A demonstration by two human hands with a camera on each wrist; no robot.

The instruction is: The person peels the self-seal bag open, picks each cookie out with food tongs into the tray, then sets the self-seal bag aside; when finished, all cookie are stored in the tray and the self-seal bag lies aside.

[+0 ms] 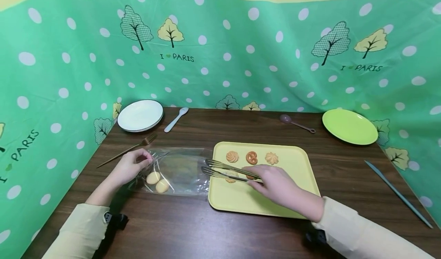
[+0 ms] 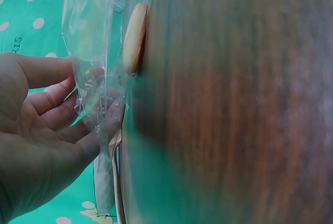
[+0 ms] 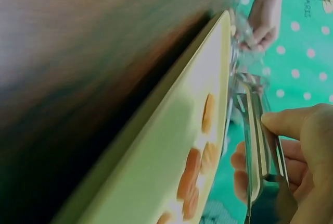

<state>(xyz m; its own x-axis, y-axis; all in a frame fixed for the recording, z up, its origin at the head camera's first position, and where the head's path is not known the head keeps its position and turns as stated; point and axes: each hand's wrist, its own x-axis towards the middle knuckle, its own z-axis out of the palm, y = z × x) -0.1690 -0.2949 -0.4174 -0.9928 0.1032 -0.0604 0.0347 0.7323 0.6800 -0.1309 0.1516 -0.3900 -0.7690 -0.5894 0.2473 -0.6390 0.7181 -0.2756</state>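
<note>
My left hand (image 1: 132, 165) pinches the left end of a clear plastic bag (image 1: 186, 171) lying on the table. Two round cookies (image 1: 157, 182) are inside the bag, close to those fingers. In the left wrist view the thumb is on one side of the film (image 2: 91, 78) and the fingers are behind it. With my right hand (image 1: 275, 182) I hold metal tongs (image 1: 227, 168) above a yellow tray (image 1: 227, 203). The tongs' tips point left and overlap the bag's right end; no cookie shows between them. On the tray are a swirl cookie (image 1: 232, 156), a pretzel (image 1: 252, 158) and a star-shaped cookie (image 1: 271, 158); other cookies are partly hidden by the tongs.
A white plate (image 1: 140, 115), a pale spoon (image 1: 176, 119) and a copper-coloured fork (image 1: 127, 150) lie at the back left. On the right are a purple spoon (image 1: 297, 123), a green plate (image 1: 349, 127) and a blue knife (image 1: 397, 194). A green curtain (image 1: 241, 59) hangs behind the table.
</note>
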